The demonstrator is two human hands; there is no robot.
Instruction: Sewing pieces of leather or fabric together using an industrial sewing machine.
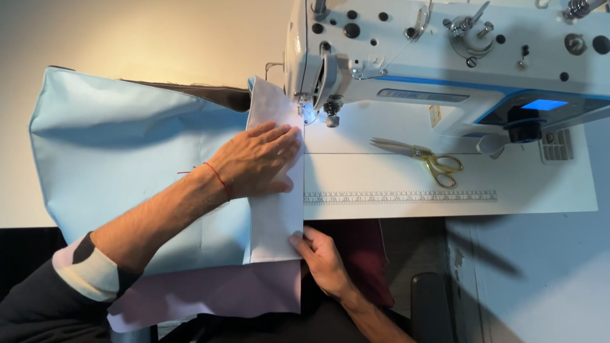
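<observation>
White sewing machine (445,57) at the top. Light blue fabric (121,152) spread leftward, white strip (274,216) folded over its edge. Left hand (254,162) pressed flat, fingers spread, keeping layers aligned near the needle (307,114). Right hand (321,254) pinching the strip's lower corner taut. Gold-handled scissors (422,159) lying aside within reach.

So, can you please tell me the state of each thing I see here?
Left hand: flat, pressing on white fabric strip.
Right hand: pinching the strip's near edge.
Light blue fabric: spread out, under strip.
Scissors: closed, lying on machine table.
Sewing machine: screen and needle light lit.
</observation>
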